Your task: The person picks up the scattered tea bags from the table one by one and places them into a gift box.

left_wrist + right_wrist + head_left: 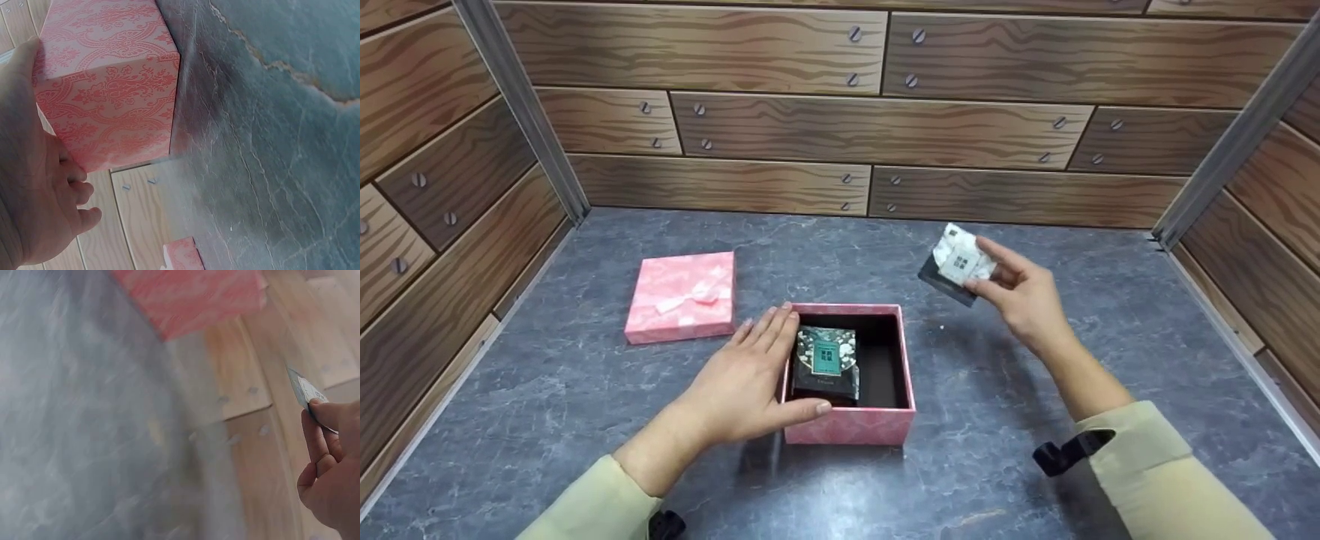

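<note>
A pink patterned box [849, 426] stands on the table with its dark inside facing up. Inside, against its left wall, lies a stack of dark floral sachets [826, 364] with a green label on top. My left hand [746, 382] rests on the box's left rim, fingers straight along it and thumb over the near rim; the left wrist view shows this hand against the box's outer wall [118, 107]. To the right of the box, my right hand [1024, 296] pinches a flat sachet [960, 259], pale with a dark lower end, between thumb and fingers above the table.
A pink lid [690, 292] with a ribbon bow lies behind and left of the box. The grey marbled table [585, 420] meets wood-patterned panels [780, 52] at the back and both sides.
</note>
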Demonstrator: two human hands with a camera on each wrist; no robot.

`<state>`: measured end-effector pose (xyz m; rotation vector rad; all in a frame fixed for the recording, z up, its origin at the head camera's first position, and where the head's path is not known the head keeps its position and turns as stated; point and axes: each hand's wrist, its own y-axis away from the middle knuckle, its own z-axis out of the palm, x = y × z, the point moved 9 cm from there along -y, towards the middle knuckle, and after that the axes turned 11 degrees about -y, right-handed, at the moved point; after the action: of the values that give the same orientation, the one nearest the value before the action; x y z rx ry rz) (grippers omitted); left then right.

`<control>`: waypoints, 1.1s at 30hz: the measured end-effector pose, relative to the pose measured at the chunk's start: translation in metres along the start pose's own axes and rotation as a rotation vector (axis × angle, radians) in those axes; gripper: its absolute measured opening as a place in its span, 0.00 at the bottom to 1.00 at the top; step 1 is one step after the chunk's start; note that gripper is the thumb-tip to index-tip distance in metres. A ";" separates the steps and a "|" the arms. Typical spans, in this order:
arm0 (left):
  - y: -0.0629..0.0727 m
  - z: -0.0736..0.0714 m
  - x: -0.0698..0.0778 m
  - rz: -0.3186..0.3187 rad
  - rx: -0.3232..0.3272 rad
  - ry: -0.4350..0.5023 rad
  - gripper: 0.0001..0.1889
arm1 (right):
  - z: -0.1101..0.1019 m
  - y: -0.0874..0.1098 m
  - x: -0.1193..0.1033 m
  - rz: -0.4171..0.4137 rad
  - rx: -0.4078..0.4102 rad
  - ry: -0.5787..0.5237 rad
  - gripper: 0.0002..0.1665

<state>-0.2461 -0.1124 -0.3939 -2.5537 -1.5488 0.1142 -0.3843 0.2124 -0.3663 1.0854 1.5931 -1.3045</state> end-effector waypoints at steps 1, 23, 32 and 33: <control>0.000 0.000 0.000 0.001 0.000 -0.002 0.66 | 0.002 0.001 -0.007 -0.015 -0.002 -0.006 0.37; -0.001 -0.001 0.000 0.005 -0.003 0.000 0.65 | 0.084 0.039 -0.072 -0.181 -0.227 0.071 0.25; -0.001 0.000 0.000 0.004 -0.015 0.005 0.66 | 0.119 0.052 -0.064 -0.169 -0.352 0.166 0.24; -0.001 0.000 0.000 0.004 -0.016 0.004 0.66 | 0.123 0.054 -0.063 -0.170 -0.363 0.184 0.24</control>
<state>-0.2469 -0.1119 -0.3937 -2.5675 -1.5498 0.0979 -0.3066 0.0885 -0.3432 0.8767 2.0039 -0.9865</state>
